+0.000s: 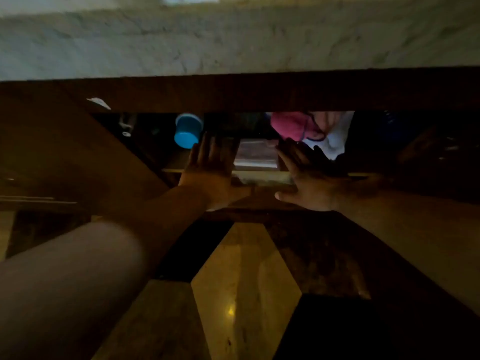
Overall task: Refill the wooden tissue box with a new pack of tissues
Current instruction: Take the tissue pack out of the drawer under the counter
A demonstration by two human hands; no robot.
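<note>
A pale, plastic-wrapped tissue pack (pixel 255 155) lies on a shelf inside a dark open cabinet under a marble counter. My left hand (pixel 211 170) is flat against the pack's left end, fingers extended. On the pack's right end rests my right hand (pixel 309 178), fingers spread. Both hands press the pack between them. The wooden tissue box is not in view. The picture is dim and blurred.
A blue cup-like container (pixel 187 130) sits left of the pack inside the cabinet. A pink and white cloth bundle (pixel 311 128) lies at the right. An open cabinet door (pixel 65 157) stands on the left. The marble counter (pixel 233 42) overhangs above; polished patterned floor (pixel 241 281) lies below.
</note>
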